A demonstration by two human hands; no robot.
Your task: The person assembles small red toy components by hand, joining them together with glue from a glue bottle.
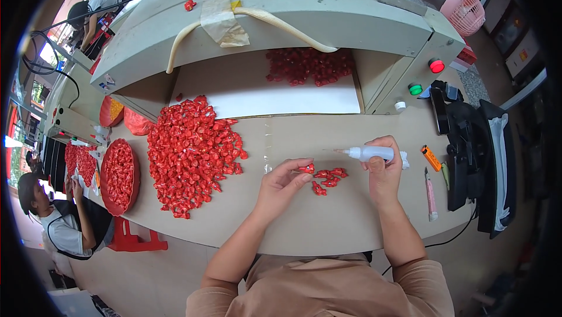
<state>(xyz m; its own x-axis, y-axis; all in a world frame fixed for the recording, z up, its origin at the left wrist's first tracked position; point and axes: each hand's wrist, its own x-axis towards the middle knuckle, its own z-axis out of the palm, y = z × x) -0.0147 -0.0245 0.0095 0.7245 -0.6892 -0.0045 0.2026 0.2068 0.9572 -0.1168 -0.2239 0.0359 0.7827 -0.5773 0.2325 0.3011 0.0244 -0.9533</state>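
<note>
Between thumb and fingers, my left hand [282,183] pinches a small red plastic piece [307,168]. My right hand [383,170] is closed round a white squeeze bottle [370,153] with a thin needle tip. The bottle lies nearly level, its tip pointing left, above and apart from the held piece. A few loose red pieces [331,175] lie on the table between my hands. To the left spreads a large heap of similar red pieces [190,156].
Ahead stands a pale machine [281,12] with an opening, more red pieces inside, and red and green buttons [437,66]. A red tray [136,183] is at left. An orange cutter [431,158], pink pen-like tool [431,197] and black bag [465,153] lie right. A co-worker [64,217] sits left.
</note>
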